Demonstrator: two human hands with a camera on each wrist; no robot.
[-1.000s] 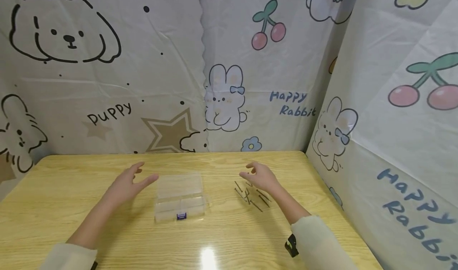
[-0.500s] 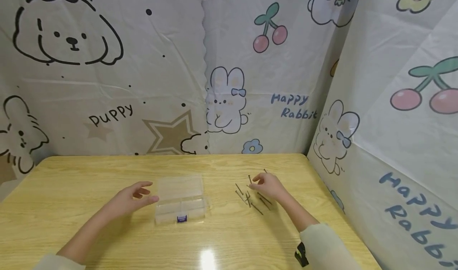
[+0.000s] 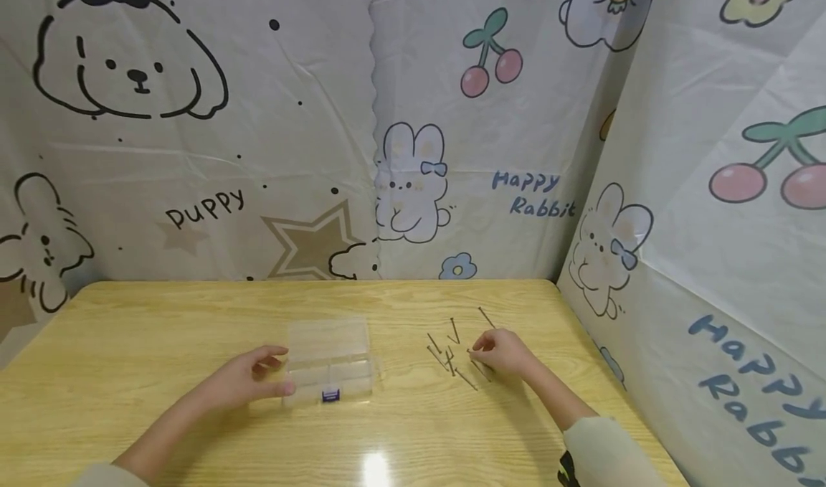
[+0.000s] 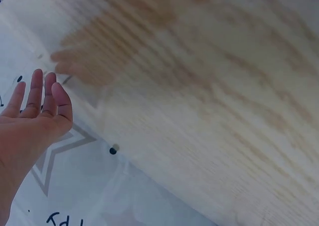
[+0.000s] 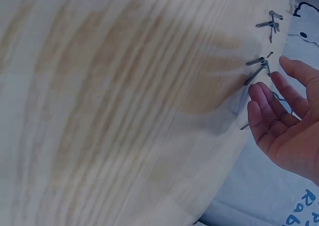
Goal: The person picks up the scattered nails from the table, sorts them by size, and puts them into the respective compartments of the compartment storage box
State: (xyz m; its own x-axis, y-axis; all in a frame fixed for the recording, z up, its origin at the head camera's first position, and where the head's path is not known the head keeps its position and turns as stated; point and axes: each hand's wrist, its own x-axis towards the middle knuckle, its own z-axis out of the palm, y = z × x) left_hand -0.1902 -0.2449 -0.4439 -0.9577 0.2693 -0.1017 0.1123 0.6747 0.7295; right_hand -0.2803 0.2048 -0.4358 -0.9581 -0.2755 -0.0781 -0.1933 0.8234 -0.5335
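Note:
A clear plastic compartment box (image 3: 328,338) with a purple latch (image 3: 330,395) lies on the table, its lid folded back. My left hand (image 3: 240,381) is at the box's left side, thumb over its front left corner; in the left wrist view the fingers are loosely bent and hold nothing. Several thin dark nails (image 3: 466,380) lie scattered right of the box. My right hand (image 3: 508,352) reaches over the right part of them. In the right wrist view its bent fingers come close to the nails (image 5: 255,75), thumb apart, and no nail shows between them.
A wood-grain table (image 3: 413,437) bears everything. Printed cloth hangs along its back (image 3: 310,114) and right side (image 3: 710,257). One nail (image 3: 487,318) lies a little beyond my right hand.
My right hand has moved right and nearer to me, lower over the nails, uncovering those farther back. My left hand has come down and right to the box's edge.

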